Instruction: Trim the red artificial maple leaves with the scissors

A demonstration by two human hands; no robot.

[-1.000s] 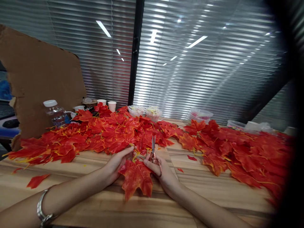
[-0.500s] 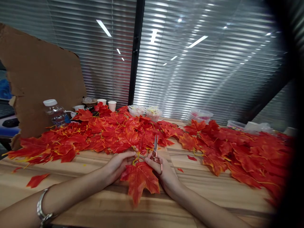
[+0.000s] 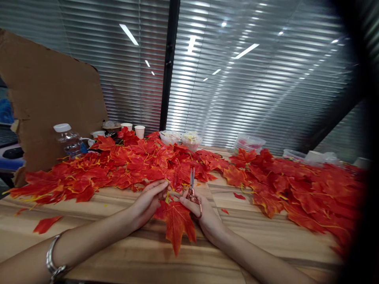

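Observation:
Between my hands a red artificial maple leaf [image 3: 177,223] hangs above the wooden table, its tip toward me. My left hand [image 3: 152,201] pinches the leaf's yellow stem at the top. In my right hand [image 3: 204,213] is a pair of scissors [image 3: 192,187] with copper-coloured handles, the blades pointing up and away from me. The right thumb lies beside the leaf's upper edge; whether it also touches a thin strand there I cannot tell. Just beyond both hands spreads a heap of red maple leaves [image 3: 142,157].
A second pile of leaves [image 3: 308,193] covers the right side. At the back stand paper cups [image 3: 139,131], plastic tubs [image 3: 170,137] and a clear container [image 3: 249,142]. A bottle [image 3: 68,140] stands by a cardboard sheet [image 3: 56,90] on the left. A loose leaf piece [image 3: 46,224] lies nearby.
The held leaf has turned and its tip has shifted slightly right. My left fingers have closed higher at the stem. The scissors have tipped a little to the left.

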